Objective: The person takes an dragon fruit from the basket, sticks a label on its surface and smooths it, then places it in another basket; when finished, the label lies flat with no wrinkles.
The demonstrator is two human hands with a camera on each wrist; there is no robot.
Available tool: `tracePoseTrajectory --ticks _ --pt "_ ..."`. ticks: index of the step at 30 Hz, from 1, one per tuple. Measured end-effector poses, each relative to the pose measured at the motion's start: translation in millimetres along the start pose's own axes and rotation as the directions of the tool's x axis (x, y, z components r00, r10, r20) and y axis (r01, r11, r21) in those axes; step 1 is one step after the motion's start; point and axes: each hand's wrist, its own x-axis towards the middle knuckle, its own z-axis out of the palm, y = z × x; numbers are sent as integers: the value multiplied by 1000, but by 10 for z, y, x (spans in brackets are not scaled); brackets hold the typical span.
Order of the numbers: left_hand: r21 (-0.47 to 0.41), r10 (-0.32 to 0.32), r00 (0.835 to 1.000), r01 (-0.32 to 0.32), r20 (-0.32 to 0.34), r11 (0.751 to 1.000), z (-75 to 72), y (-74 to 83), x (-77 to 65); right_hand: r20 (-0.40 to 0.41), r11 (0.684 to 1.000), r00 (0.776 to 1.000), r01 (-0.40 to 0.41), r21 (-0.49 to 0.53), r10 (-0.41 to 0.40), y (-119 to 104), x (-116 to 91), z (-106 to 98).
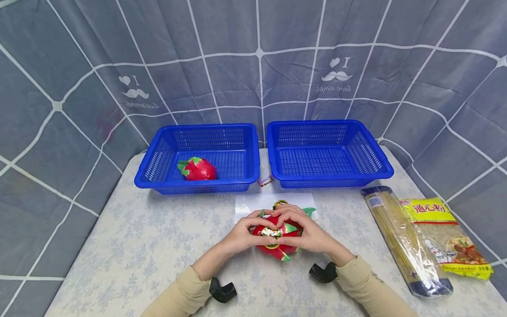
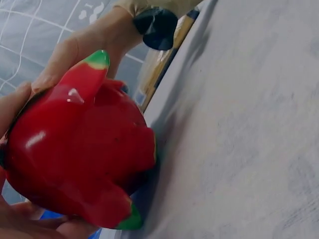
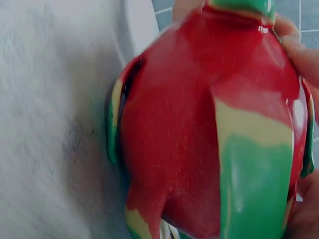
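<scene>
The step in hand looks like pressing a shiny gold-and-black label [image 1: 271,231] onto a glossy red dragon fruit [image 3: 199,129]: the left hand [image 1: 239,236] clasps it from the nine o'clock side and the right hand [image 1: 313,235] from three o'clock, fingers curled over it and thumb tips meeting across the label. The fruit lies between both palms at the middle front of the table [image 1: 138,246]; whether its underside touches the cloth I cannot tell. The next move seems to call for even thumb pressure while the other fingers steady the round body, whose slick skin and jutting green-tipped scales could let it roll or lift an edge. Just beyond, at twelve o'clock, a white sheet [image 1: 245,202] bearing a similar round sticker [image 1: 280,203] is partly hidden by the hands. Between ten and eleven o'clock stands the left blue basket [image 1: 152,186], with another dragon fruit [image 1: 201,169] inside; the right blue basket [image 1: 332,181] is at one o'clock, and their near walls would have to be cleared from this side. A small packet [image 1: 265,180] sits between them. Well off at three o'clock, a spaghetti pack [image 1: 400,237] overlaps a yellow macaroni bag [image 1: 455,237], neither obstructing the hands.
</scene>
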Motion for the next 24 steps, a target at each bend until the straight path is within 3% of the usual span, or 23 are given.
tracePoseTrajectory --ticks 6,11,15,19,24 --pt "-21 -40 998 41 49 999 -50 -50 16 -21 1000 1000 -8 -17 7 -109 20 16" --pt "-93 -101 982 117 157 989 -145 -68 29 29 995 999 32 -93 -29 27 8 -2" --pt "-126 -95 978 120 188 985 -181 -89 40 81 998 997 26 -53 -21 36 11 -53" --pt "-121 -24 988 42 152 992 -152 -116 58 91 1000 996 -25 -11 26 28 16 -71" --pt "-36 98 992 -95 85 995 -75 -140 65 4 995 997 -83 -54 83 15 22 -13"
